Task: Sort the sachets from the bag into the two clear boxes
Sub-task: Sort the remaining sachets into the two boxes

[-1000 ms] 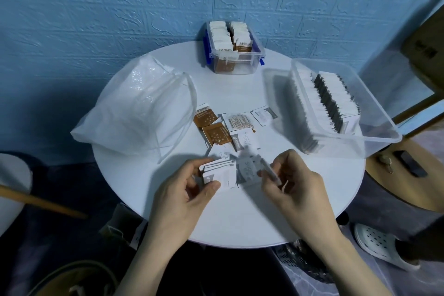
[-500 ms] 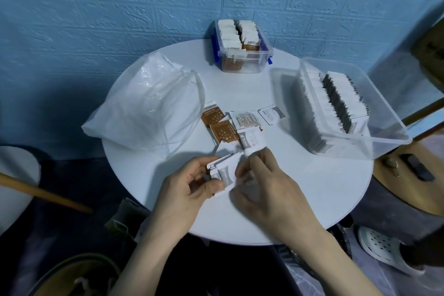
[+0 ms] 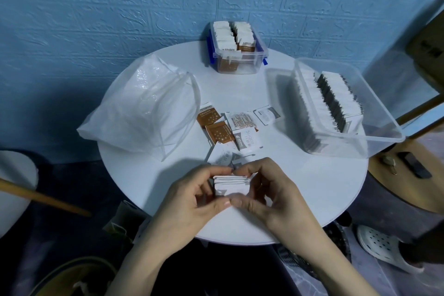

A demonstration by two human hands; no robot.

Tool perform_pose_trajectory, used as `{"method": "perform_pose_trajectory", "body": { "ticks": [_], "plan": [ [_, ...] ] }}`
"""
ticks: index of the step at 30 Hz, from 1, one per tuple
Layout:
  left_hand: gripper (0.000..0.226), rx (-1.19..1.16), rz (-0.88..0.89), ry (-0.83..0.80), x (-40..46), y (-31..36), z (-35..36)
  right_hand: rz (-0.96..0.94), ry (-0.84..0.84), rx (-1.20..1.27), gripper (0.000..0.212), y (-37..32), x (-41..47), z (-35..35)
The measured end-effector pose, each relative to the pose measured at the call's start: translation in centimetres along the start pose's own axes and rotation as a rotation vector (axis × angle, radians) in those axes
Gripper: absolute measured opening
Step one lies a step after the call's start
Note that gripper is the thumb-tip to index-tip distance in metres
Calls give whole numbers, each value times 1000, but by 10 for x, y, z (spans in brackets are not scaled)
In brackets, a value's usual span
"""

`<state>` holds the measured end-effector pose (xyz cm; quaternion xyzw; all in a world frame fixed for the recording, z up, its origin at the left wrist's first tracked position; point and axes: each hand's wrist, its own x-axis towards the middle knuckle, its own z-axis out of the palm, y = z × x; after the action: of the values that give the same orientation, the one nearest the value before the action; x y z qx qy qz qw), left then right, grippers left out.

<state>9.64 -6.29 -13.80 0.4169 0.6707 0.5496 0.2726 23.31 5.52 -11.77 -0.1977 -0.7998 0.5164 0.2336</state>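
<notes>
Low in the frame, the left hand [image 3: 192, 197] and right hand [image 3: 271, 197] both grip one sachet stack [image 3: 231, 184], fingers hiding its side edges.

White clog [image 3: 384, 251] on floor, right

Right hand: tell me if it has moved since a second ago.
Yes. The right hand has come in leftward, toward the plastic bag, to meet the left hand on the stack of white sachets.
</notes>
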Motion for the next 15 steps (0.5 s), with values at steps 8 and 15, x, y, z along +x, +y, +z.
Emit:
{"method": "perform_pose_trajectory", "body": {
  "ticks": [8, 15],
  "plan": [
    [40, 155, 28, 27, -6, 0, -2, 35, -16, -34, 20, 4, 0, -2],
    [35, 699, 189, 147, -10, 1, 7, 7, 5, -139, 24, 4, 2, -4]
  ]
}}
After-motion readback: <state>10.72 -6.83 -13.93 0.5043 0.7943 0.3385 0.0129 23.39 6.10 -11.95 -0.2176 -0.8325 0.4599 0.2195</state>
